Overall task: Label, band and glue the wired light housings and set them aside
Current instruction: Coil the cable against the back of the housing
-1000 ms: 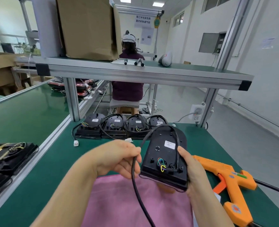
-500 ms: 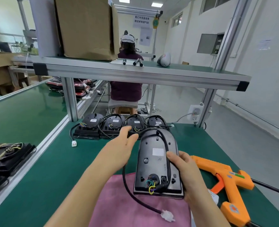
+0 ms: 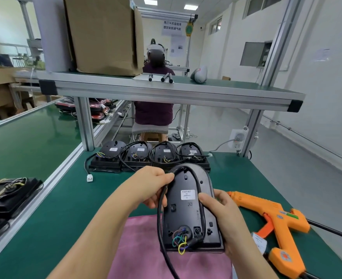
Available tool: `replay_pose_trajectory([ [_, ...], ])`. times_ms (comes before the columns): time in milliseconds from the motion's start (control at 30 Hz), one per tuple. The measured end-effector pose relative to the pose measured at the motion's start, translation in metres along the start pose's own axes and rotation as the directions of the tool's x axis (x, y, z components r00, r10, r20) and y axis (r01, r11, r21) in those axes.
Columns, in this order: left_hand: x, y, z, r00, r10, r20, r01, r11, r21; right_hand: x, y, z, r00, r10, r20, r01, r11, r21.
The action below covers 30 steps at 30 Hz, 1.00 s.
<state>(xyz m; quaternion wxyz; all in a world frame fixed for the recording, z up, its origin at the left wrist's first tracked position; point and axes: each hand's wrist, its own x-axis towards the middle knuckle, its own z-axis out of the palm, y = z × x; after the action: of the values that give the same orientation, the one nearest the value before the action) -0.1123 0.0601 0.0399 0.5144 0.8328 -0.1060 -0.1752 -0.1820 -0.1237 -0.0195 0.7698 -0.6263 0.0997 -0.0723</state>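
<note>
A black light housing with a white label and coloured wires at its near end is held back-side up over a pink cloth. My right hand grips its right edge, thumb pressing the black cable that loops over the housing's top. My left hand pinches the same cable at the housing's upper left corner. The cable's free end runs down past the housing's left side and out of view.
Several finished housings with looped cables stand in a row at the back of the green bench. An orange glue gun lies to the right. More black parts sit at the left. A person sits beyond the shelf frame.
My left hand went from reaching forward with fingers open to pinching the cable at the housing's top left. The cable now loops tighter round the housing, and its white connector has left view.
</note>
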Motion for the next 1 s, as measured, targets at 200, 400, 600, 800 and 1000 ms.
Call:
replay_pose_trajectory([
  [200, -0.001, -0.009, 0.007, 0.995, 0.073, -0.074, -0.063, 0.989, 0.134, 0.002, 0.003, 0.004, 0.999, 0.046, 0.003, -0.047, 0.997, 0.063],
  [400, -0.002, -0.017, 0.011, 0.964, 0.211, -0.159, -0.149, 0.930, 0.336, -0.002, 0.003, 0.008, 0.998, 0.050, 0.023, -0.052, 0.995, 0.089],
  [600, -0.001, -0.016, 0.007, 0.982, 0.112, -0.151, -0.076, 0.971, 0.226, -0.009, -0.002, 0.010, 0.998, -0.056, 0.027, 0.057, 0.998, -0.040],
  [800, -0.007, -0.018, 0.005, 0.997, 0.002, -0.074, -0.007, 0.998, -0.065, -0.011, -0.002, 0.009, 0.999, -0.046, 0.029, 0.046, 0.998, -0.029],
  [1000, -0.011, -0.027, 0.018, 0.974, 0.048, -0.222, -0.025, 0.994, 0.107, -0.005, -0.001, 0.013, 0.997, 0.051, -0.061, -0.043, 0.991, 0.130],
])
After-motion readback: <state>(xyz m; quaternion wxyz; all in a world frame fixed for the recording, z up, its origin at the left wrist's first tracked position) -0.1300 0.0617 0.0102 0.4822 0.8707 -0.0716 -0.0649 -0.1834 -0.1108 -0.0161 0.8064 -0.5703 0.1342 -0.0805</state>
